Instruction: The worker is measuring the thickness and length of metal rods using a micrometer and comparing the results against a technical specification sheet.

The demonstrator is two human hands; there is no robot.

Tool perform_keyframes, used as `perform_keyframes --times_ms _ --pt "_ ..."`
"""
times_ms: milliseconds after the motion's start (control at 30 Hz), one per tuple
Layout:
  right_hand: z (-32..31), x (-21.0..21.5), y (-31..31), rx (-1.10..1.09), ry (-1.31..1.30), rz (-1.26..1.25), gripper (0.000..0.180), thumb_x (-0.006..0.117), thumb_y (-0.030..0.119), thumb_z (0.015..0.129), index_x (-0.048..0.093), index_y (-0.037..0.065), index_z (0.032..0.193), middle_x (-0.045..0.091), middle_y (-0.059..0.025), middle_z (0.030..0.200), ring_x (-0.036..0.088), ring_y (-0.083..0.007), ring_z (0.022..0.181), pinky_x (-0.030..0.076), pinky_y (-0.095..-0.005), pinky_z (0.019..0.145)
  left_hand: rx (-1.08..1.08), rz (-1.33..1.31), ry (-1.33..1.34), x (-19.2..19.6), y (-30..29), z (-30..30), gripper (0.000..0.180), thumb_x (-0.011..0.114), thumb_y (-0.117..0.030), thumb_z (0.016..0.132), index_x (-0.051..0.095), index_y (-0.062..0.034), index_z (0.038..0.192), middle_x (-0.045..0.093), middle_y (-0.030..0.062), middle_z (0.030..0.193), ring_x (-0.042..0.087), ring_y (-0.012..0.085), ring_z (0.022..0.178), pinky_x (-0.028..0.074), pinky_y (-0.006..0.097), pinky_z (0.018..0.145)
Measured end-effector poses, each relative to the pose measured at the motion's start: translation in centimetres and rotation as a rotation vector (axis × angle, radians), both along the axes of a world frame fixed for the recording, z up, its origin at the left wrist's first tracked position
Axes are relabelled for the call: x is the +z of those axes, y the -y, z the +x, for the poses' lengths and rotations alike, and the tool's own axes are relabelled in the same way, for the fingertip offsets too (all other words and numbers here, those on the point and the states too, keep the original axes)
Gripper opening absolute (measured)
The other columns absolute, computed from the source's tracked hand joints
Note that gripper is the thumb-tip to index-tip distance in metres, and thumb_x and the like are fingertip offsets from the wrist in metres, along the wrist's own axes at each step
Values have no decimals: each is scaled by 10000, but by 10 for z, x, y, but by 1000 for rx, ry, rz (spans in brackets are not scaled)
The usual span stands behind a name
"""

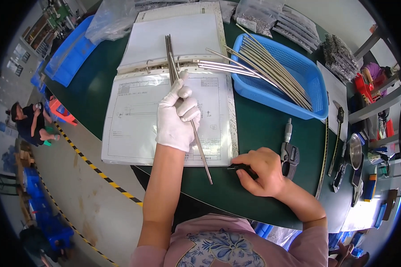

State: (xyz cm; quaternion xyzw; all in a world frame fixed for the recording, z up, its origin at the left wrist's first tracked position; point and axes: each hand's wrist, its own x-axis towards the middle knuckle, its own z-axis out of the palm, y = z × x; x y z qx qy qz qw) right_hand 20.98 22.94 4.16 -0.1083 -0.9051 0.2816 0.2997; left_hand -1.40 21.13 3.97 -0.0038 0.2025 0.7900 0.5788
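Toward the far left edge of the dark green worktop (254, 129) sits a blue tray (69, 55) with a clear plastic bag (109, 18) slumped over its far end. Next to it an open ring binder (173, 84) lies flat, a blank page on its far half and a sleeved drawing sheet (138, 120) on the near half. A small bundle of thin metal rods (171, 58) runs lengthwise down the binder, across the rings. The left hand (178, 115), in a white glove, rests on the drawing sheet with its fingers curled around these rods; one rod (202, 158) sticks out below the hand and reaches past the near edge of the binder onto the worktop. Just right of that rod's tip, by the binder's near right corner, the bare right hand (260, 171) is closed around a small black tool (238, 167), held low against the worktop. Beside this hand lies a micrometer (289, 151). Farther back, a blue mesh basket (298, 84) holds many more long rods (272, 69), several poking over its left rim toward the binder. Near the right edge lie a steel ruler (323, 164) and a round metal dish (355, 151).
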Motion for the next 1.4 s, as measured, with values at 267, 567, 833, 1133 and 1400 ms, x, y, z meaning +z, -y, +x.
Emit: perform_keyframes --times_ms 267,567,833,1133,1400 --pt "-6 -23 12 103 -95 67 227 633 10 601 559 72 807 498 -10 558 484 -185 442 378 -307 464 -39 159 179 -9 3 -3 220 548 -164 852 582 -96 1059 355 -77 566 232 24 376 182 181 314" --pt "-5 -25 15 113 -48 118 212 656 43 623 580 69 820 492 -23 591 490 -191 476 392 -304 480 -58 225 200 -10 7 -2 229 504 -164 880 561 -98 1092 336 -74 578 227 32 375 184 183 317" --pt "-5 -19 14 107 111 290 152 682 176 663 555 95 681 437 -14 583 473 -173 512 404 -284 586 -72 199 157 -6 6 5 233 488 -156 887 563 -100 1101 312 -64 572 222 37 379 178 183 316" --pt "-3 -16 14 105 128 247 170 686 200 680 541 111 683 479 0 575 481 -160 506 405 -299 624 -42 181 129 -10 6 9 183 542 -160 861 579 -91 1027 365 -59 571 230 32 364 179 177 314" --pt "-4 -17 10 182 196 286 171 699 185 666 557 106 722 479 4 562 480 -167 486 417 -327 659 -25 155 109 -10 8 8 180 549 -166 858 564 -93 1022 406 -55 606 238 36 372 187 175 326"
